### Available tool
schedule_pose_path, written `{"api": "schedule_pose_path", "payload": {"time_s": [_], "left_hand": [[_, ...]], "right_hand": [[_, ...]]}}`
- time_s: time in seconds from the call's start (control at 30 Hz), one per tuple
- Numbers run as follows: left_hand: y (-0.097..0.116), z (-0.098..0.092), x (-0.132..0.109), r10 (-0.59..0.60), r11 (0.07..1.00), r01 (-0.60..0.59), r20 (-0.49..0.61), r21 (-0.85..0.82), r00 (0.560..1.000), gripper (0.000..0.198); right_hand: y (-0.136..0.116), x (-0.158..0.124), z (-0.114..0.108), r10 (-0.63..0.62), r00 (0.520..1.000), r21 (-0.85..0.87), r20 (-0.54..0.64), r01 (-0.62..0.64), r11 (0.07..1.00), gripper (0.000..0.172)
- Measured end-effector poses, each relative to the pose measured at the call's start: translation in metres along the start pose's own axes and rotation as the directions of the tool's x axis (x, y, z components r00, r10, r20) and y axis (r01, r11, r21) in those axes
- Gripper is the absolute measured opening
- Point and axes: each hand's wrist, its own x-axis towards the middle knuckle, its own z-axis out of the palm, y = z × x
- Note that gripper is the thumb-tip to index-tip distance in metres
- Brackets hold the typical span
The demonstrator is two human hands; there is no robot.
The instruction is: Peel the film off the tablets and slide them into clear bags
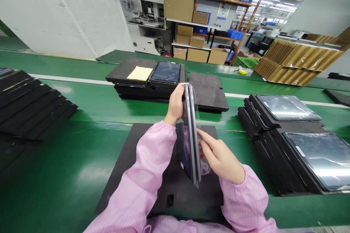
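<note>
Two thin tablets (193,134) are held face to face, standing on edge above a black foam board (153,189). At their far end my left hand (175,105) is closed around them. A clear plastic film hangs along the right-hand tablet. My right hand (222,158) is beside that tablet, its index finger and thumb stretched out and apart, fingertips touching the film or tablet face. Some of its other fingers are partly hidden. A small white label shows low on the left tablet's face.
Ahead, another tablet (166,71) and a yellow sheet (140,73) rest on black foam trays (120,71). Stacked trays with film-covered tablets (290,107) stand at right. More black trays (32,103) lean at left. Cardboard dividers (298,62) sit beyond the green bench (82,160).
</note>
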Motion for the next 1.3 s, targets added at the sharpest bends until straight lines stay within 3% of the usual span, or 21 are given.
{"api": "schedule_pose_path", "payload": {"time_s": [0.2, 0.5, 0.8, 0.93, 1.07, 1.17, 1.3], "left_hand": [[0.011, 0.003, -0.005, 0.034, 0.999, -0.034, 0.033, 0.019, 0.999, 0.035], [0.026, 0.006, -0.015, 0.069, 0.994, -0.077, 0.096, 0.080, 0.993, 0.031], [0.042, 0.012, -0.024, 0.186, 0.965, -0.209, 0.150, 0.156, 0.971, 0.031], [0.054, 0.016, -0.029, 0.256, 0.940, -0.313, 0.331, 0.135, 0.908, 0.030], [0.069, 0.014, -0.033, 0.263, 0.927, -0.369, 0.587, 0.067, 0.766, 0.031], [0.079, 0.009, -0.035, 0.215, 0.903, -0.413, 0.705, 0.120, 0.675, 0.047], [0.087, 0.005, -0.036, 0.168, 0.889, -0.423, 0.735, 0.174, 0.657, 0.057]], "right_hand": [[-0.007, -0.004, -0.008, -0.048, 0.999, -0.038, -0.007, 0.048, 0.998, 0.044], [-0.018, -0.010, -0.015, -0.050, 0.999, 0.060, -0.002, 0.050, 0.997, 0.034], [-0.015, -0.014, -0.016, -0.058, 0.995, 0.058, -0.078, 0.063, 0.996, 0.033], [-0.008, -0.011, -0.014, -0.115, 0.970, 0.092, -0.215, 0.138, 0.986, 0.038], [0.000, -0.009, -0.009, -0.158, 0.901, 0.177, -0.404, 0.246, 0.953, 0.045], [0.002, -0.008, -0.007, -0.116, 0.880, 0.273, -0.460, 0.265, 0.925, 0.046], [-0.002, -0.009, -0.007, -0.089, 0.877, 0.368, -0.473, 0.288, 0.884, 0.041]]}}
